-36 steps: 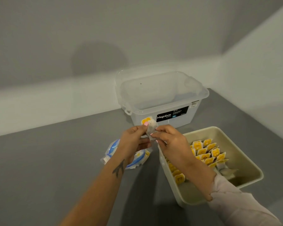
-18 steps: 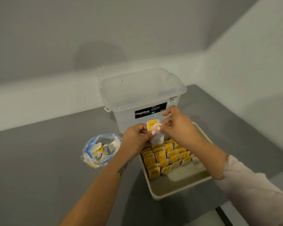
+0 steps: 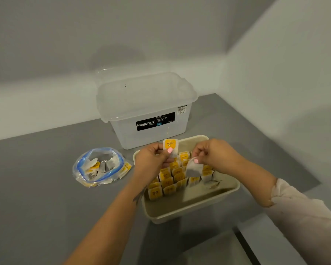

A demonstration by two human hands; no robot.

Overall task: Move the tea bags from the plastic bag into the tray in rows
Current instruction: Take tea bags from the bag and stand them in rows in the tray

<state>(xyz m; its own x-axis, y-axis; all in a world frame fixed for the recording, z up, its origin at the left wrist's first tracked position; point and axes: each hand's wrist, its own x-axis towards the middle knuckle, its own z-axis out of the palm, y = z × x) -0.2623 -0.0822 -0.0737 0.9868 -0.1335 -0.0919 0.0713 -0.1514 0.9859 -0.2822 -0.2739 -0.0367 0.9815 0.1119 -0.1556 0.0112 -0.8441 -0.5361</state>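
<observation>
Your hands had parted — left hand (image 3: 153, 161) pinched the yellow tag (image 3: 170, 144), right hand (image 3: 214, 155) the tea bag (image 3: 193, 169); you needed it lowered upright beside the rows (image 3: 172, 178).

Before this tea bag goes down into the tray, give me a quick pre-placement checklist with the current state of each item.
1. Yellow tag held: ok, the left hand pinches it.
2. Tea bag pouch held: ok, the right hand pinches its top.
3. String between tag and pouch untangled: cannot tell, too thin to see.
4. Both hands above the tray: ok.
5. Free space in the tray: ok, its near part is bare in front of the rows of tea bags.
6. Right end of the rows tidy: not ok, a loose pouch lies flat there.
7. More stock in the plastic bag: ok.
</observation>
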